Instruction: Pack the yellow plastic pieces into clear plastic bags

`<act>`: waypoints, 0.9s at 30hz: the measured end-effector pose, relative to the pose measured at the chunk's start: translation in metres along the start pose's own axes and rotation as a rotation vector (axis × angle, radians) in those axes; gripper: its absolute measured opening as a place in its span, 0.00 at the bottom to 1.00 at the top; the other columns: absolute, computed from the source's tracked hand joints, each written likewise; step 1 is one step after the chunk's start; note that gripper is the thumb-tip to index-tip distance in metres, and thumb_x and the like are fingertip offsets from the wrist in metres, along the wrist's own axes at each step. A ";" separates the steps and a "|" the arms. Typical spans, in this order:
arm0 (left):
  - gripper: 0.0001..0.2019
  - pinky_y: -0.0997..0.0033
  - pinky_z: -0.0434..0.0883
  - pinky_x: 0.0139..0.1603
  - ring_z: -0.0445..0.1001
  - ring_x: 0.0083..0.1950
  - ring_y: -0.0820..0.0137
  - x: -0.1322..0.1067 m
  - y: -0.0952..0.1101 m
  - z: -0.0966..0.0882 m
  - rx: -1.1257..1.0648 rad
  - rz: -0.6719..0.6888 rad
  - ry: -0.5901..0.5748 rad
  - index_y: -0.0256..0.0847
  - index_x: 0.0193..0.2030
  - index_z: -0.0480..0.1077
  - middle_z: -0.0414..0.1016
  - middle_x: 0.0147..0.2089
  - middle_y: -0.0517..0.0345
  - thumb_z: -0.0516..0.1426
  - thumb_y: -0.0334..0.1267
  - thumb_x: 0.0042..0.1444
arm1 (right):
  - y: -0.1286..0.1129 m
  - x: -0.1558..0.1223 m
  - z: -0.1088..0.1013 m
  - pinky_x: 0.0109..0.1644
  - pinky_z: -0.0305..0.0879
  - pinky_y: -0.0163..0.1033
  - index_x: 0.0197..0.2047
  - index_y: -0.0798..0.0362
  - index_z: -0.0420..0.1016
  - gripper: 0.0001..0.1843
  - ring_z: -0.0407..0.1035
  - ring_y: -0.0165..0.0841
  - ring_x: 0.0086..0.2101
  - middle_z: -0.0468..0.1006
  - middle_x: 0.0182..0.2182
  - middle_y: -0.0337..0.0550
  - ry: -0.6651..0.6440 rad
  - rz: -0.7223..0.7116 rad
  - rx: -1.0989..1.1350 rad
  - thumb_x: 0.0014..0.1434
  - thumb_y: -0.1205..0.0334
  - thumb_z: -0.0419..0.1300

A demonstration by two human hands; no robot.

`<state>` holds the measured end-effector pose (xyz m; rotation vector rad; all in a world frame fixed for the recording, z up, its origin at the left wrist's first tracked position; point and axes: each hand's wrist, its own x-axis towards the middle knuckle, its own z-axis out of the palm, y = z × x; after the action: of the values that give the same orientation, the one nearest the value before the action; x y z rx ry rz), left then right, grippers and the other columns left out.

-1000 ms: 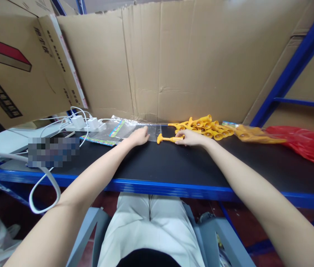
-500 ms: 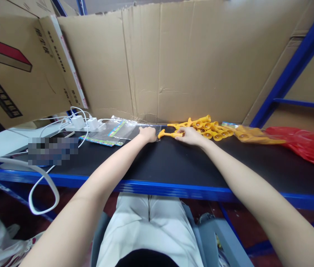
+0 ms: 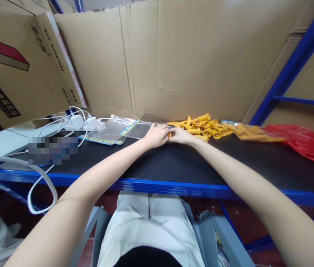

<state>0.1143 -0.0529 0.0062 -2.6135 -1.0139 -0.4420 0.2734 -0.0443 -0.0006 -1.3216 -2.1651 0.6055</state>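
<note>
My left hand (image 3: 158,135) is closed at the right end of a clear plastic bag (image 3: 138,131) with a colourful printed strip, lying on the black tabletop. My right hand (image 3: 180,135) meets it fingertip to fingertip, closed on a yellow plastic horn (image 3: 169,134); only a sliver of this shows between the hands, the rest being hidden by fingers. Whether the horn's tip is inside the bag, I cannot tell. Just right of my right hand lies a pile of similar yellow horns (image 3: 207,133) with flared ends.
More printed clear bags (image 3: 102,136) lie at left, beside white chargers (image 3: 91,122) and cables. A bag of yellow pieces (image 3: 246,133) and red plastic (image 3: 304,142) lie at right. Cardboard (image 3: 201,59) walls the back; a blue edge (image 3: 173,186) runs along the front.
My right hand has moved left with the yellow horn, and my left hand has moved right, so they now meet. The bag under my left hand has shifted slightly.
</note>
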 end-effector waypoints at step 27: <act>0.07 0.72 0.72 0.36 0.74 0.29 0.74 -0.048 -0.118 0.002 -1.160 -1.073 0.276 0.32 0.38 0.72 0.72 0.27 0.56 0.60 0.28 0.50 | -0.035 0.037 0.007 0.29 0.49 0.33 0.19 0.55 0.72 0.06 0.56 0.26 0.22 0.61 0.14 0.37 0.110 -0.150 -0.433 0.43 0.63 0.59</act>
<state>0.0001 0.0024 0.0055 -2.2580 -2.5236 -2.0549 0.2317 -0.0265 0.0231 -1.3457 -2.3575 -0.0007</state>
